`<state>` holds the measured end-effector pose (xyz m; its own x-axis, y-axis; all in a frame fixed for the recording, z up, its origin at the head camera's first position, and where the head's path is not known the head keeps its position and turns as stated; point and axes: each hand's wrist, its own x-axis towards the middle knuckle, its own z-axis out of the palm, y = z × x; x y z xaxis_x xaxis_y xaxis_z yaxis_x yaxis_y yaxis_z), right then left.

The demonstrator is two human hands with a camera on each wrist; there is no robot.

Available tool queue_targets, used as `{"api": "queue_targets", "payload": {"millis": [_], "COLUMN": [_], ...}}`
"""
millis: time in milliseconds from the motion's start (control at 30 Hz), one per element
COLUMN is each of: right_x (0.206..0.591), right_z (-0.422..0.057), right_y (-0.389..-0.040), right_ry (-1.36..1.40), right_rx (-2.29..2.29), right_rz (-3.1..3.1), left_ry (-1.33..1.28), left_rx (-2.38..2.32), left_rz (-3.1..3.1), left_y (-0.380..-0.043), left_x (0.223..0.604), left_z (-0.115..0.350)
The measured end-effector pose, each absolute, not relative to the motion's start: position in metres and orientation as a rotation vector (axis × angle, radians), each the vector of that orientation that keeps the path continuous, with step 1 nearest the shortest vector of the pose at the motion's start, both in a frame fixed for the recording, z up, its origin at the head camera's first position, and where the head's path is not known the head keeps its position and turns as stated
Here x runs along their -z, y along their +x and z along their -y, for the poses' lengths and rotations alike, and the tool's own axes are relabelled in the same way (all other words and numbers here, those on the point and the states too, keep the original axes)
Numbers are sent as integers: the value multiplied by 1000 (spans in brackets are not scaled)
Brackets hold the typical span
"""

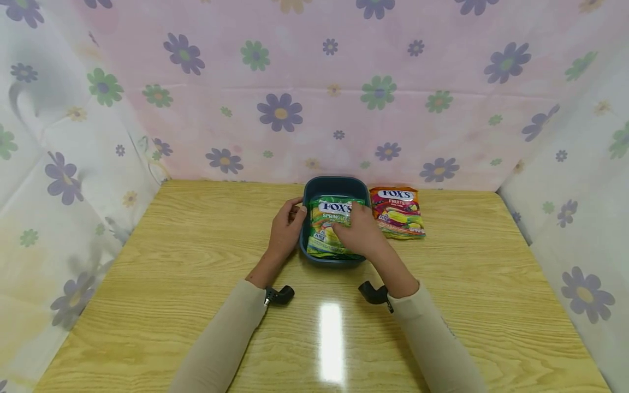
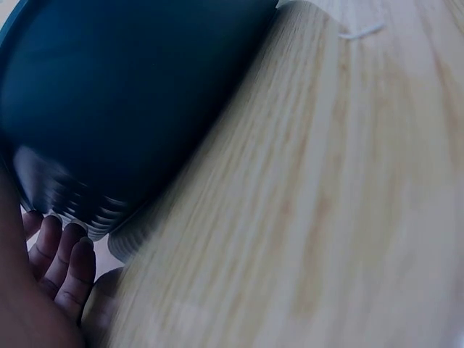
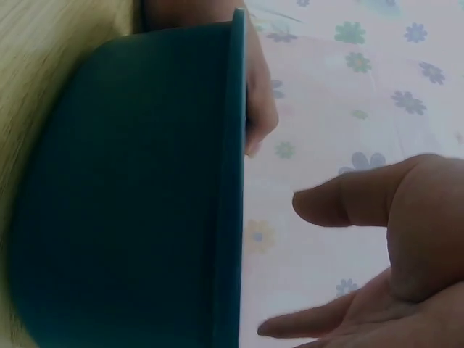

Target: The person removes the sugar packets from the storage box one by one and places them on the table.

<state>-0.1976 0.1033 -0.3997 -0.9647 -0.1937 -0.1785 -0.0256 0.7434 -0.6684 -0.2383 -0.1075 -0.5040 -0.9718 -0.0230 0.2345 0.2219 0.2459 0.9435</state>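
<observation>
Green packet point(image 1: 321, 237) in blue bin point(image 1: 339, 186); left hand point(image 1: 285, 226) grips bin, right hand point(image 1: 362, 232) spread, above packet.

Flower-printed cloth point(image 1: 314, 117) behind and on both sides of a wood-grain table point(image 1: 472, 273) with a bright reflection point(image 1: 331, 343).

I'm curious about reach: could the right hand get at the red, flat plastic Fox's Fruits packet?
Probably yes: the right hand sits above the dark teal, rounded plastic bin; the red packet lies beside the bin, apparently uncovered.
</observation>
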Motion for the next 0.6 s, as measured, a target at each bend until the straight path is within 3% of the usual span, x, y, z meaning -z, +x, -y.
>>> {"api": "queue_targets", "payload": {"millis": [600], "right_x": [405], "right_z": [-105], "right_y": [-201], "right_ry": [5], "right_rx": [1198], "right_rz": [-2682], "left_ry": [-215], "left_rx": [1809], "left_rz": [2313], "left_y": [-238], "left_x": [504], "left_z": [107]}}
